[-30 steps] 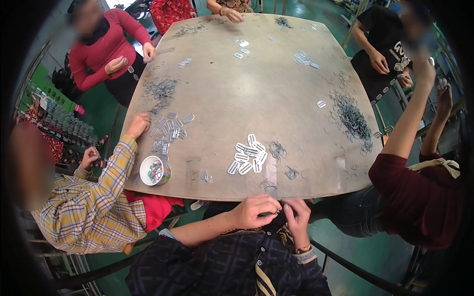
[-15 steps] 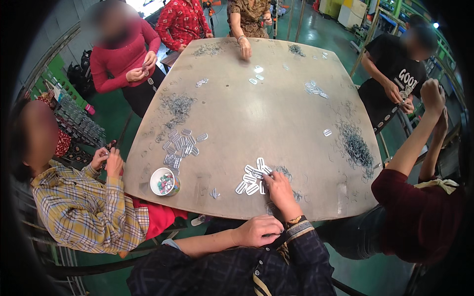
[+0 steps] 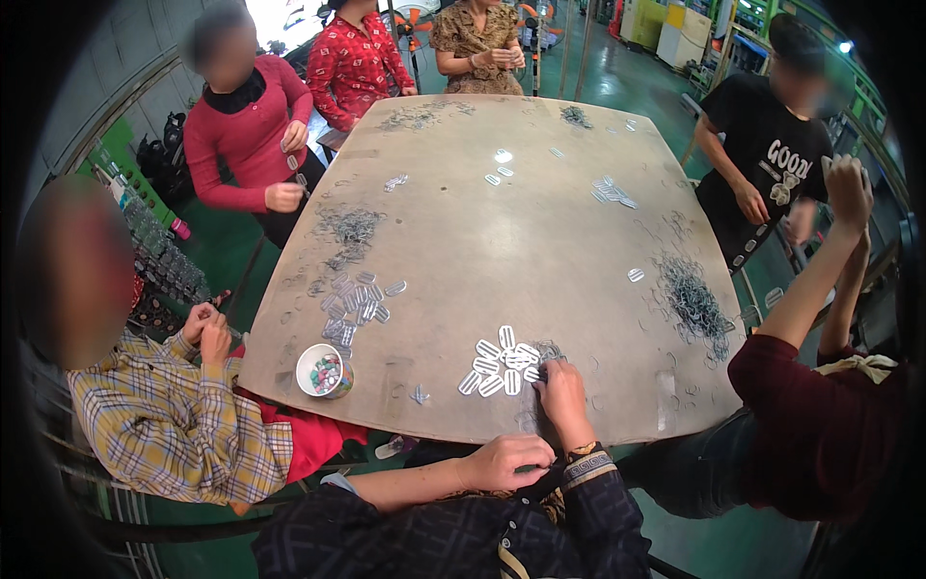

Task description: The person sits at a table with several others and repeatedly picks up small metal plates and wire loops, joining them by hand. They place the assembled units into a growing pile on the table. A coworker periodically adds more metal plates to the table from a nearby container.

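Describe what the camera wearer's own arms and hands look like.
The left hand and right hand are ungloved. The dark sleeves carry a faint geometric pattern. The right cuff has a pale patterned band; the left forearm is uncovered, with a light blue edge showing beside the sleeve.

There's room over the table's middle [image 3: 521,265], but metal loops [image 3: 518,358] (a messy pile) block the way up close.

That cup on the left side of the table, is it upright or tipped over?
Upright: the cup stands on the table, open rim facing up, colourful pieces visible inside.
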